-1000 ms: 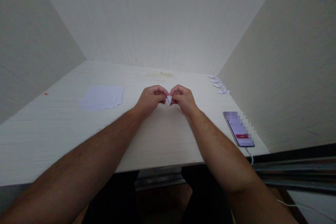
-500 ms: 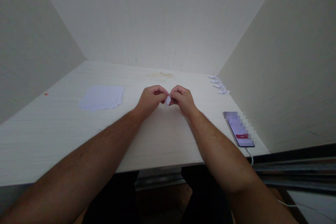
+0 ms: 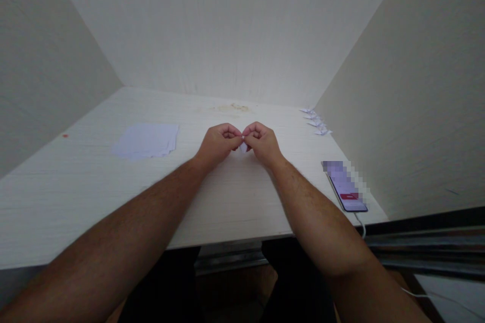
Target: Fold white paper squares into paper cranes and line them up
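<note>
A small folded piece of white paper [image 3: 243, 147] is pinched between my two hands over the middle of the desk. My left hand [image 3: 222, 140] grips it from the left with thumb and forefinger. From the other side my right hand [image 3: 262, 141] pinches it too, and the fingertips of both hands meet at its top. Most of the paper is hidden behind the fingers; only its lower part shows.
A stack of white paper sheets [image 3: 147, 140] lies on the desk [image 3: 227, 202] at the left. Several folded paper cranes [image 3: 315, 122] stand in a row by the right wall. Nearer, a phone [image 3: 344, 186] with a white cable [image 3: 360, 224] lies at the right edge.
My fingertips have come together at the top of the folded paper, and less of it shows now. The right thumb has shifted slightly left.
</note>
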The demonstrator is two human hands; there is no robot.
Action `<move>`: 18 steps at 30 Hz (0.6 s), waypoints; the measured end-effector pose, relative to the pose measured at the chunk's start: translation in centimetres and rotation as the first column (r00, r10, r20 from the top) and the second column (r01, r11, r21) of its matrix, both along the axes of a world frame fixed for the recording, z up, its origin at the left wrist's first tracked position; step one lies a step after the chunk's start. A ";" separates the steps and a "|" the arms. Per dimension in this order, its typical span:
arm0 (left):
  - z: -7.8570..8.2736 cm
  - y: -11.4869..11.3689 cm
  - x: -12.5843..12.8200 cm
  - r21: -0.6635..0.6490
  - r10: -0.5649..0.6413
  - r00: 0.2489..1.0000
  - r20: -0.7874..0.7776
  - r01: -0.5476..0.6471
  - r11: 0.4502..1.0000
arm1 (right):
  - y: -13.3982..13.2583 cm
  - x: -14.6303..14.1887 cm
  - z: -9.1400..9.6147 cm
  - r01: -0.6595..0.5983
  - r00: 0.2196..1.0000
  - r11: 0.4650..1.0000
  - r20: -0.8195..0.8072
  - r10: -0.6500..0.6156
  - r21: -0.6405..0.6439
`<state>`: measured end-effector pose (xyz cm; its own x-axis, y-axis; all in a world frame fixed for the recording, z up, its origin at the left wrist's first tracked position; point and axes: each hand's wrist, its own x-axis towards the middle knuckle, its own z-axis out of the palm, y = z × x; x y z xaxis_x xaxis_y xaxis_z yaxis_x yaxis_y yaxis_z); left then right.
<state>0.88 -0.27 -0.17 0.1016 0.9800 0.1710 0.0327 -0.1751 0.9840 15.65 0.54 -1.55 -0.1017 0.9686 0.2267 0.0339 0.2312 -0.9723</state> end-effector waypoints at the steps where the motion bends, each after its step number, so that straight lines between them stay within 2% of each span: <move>1: 0.0 0.0 0.0 -0.008 -0.006 1.000 0.011 0.006 1.000 | 0.0 0.0 0.0 -0.008 1.000 1.000 -0.008 0.008 0.015; 8: -0.8 0.4 0.1 -0.036 -0.072 0.982 0.173 0.079 0.996 | -0.3 -0.1 0.3 -0.005 1.000 0.998 -0.018 0.006 0.068; 13: -1.0 0.7 0.1 -0.112 -0.001 0.967 0.255 0.031 0.993 | 0.2 0.0 0.1 0.037 0.996 0.999 -0.082 -0.035 0.024; 18: -0.8 0.7 0.2 -0.142 0.043 0.946 0.322 0.004 0.990 | 0.4 0.2 -0.2 -0.010 0.991 1.000 -0.135 0.007 -0.023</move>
<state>1.06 0.41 -0.99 0.0443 0.9976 0.0535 -0.2892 -0.0384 0.9565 15.89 0.89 -1.74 -0.0801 0.9732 0.2158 -0.0996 0.2076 -0.9731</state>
